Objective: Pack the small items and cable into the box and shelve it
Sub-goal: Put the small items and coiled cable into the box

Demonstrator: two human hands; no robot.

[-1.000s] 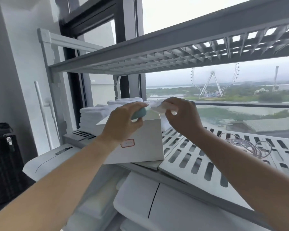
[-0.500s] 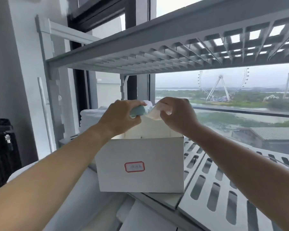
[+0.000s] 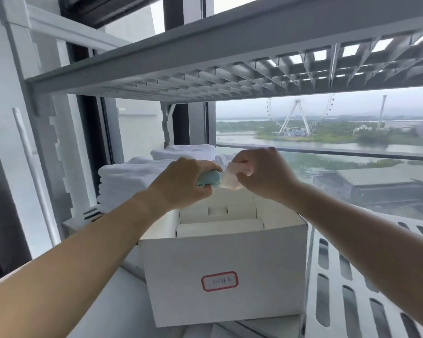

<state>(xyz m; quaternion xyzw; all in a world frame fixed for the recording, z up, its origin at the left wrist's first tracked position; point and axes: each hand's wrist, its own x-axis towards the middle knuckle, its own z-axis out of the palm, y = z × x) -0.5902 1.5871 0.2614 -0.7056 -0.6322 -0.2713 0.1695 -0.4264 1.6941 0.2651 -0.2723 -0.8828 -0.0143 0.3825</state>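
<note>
An open white cardboard box (image 3: 226, 276) with a red-framed label stands on the slotted grey shelf (image 3: 352, 296). Inside it I see white cardboard dividers. Above its far side, my left hand (image 3: 181, 182) grips a small teal object (image 3: 208, 180). My right hand (image 3: 264, 174) pinches a small pale, translucent packet (image 3: 232, 179) right beside the teal object; the two items touch or nearly touch. The cable is out of view.
Folded white towels (image 3: 130, 181) are stacked behind the box at the left. Another grey shelf (image 3: 205, 54) runs close overhead. The rack's upright post (image 3: 27, 98) stands at the left. A large window lies beyond.
The view has drawn closer and higher, so the box's open interior shows. Both hands stay together above the box with the same items. The cable on the shelf has left the view.
</note>
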